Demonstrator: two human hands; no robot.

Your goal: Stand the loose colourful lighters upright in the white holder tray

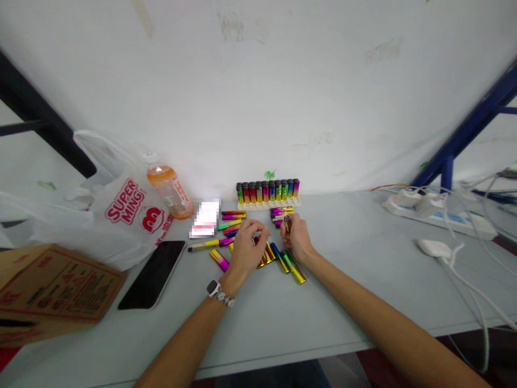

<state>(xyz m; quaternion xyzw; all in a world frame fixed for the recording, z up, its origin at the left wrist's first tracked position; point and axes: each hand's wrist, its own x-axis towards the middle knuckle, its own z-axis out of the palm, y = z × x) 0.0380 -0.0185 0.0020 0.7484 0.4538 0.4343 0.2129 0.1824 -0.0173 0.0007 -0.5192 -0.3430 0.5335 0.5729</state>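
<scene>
My left hand (249,245), with a watch (218,292) on its wrist, is over loose shiny coloured lighters. Its fingers are curled together, and what they pinch, if anything, is hidden. My right hand (298,237) is closed around a lighter (287,223), of which only a dark and metallic end shows. Between and below the hands lie a green-and-gold lighter (294,268) and a blue-and-gold lighter (279,257). More lie left, among them a yellow lighter (204,246) and a magenta-and-yellow lighter (219,260). Behind, several black-topped lighters (265,191) stand upright in a pale rack (269,205).
Left are a phone (153,275), a cardboard box (60,285), a white plastic bag (121,226), an orange drink bottle (169,188) and a blurred white card (205,217). A power strip (440,215) and a white charger (434,248) with cables lie right. A wall rises behind.
</scene>
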